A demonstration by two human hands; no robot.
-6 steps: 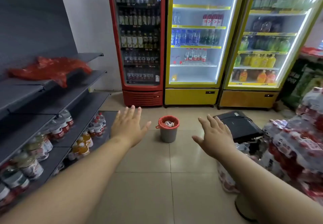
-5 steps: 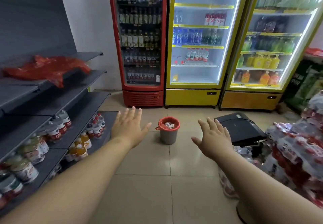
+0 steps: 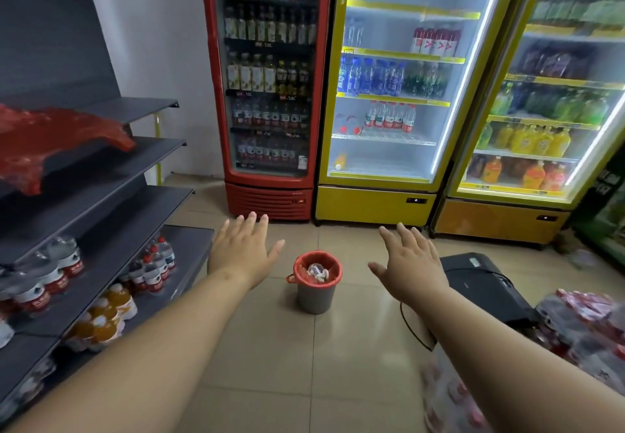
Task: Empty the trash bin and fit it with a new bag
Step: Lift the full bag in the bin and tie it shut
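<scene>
A small grey trash bin (image 3: pixel 315 297) stands on the tiled floor in front of the fridges. A red bag lines it, folded over the rim (image 3: pixel 317 256), with crumpled white trash inside. My left hand (image 3: pixel 244 250) hovers to the left of the bin, fingers spread, holding nothing. My right hand (image 3: pixel 412 262) hovers to the right of the bin, also spread and empty. Both are apart from the bin. A loose red plastic bag (image 3: pixel 50 138) lies on a grey shelf at the far left.
Grey shelving (image 3: pixel 111 195) with bottled drinks runs along the left. A red fridge (image 3: pixel 269 87) and two yellow fridges (image 3: pixel 392 94) stand behind the bin. A black device (image 3: pixel 487 283) with a cable and wrapped bottle packs (image 3: pixel 581 327) sit on the right.
The view has moved closer to the bin. Both hands stay spread and have come nearer to its two sides.
</scene>
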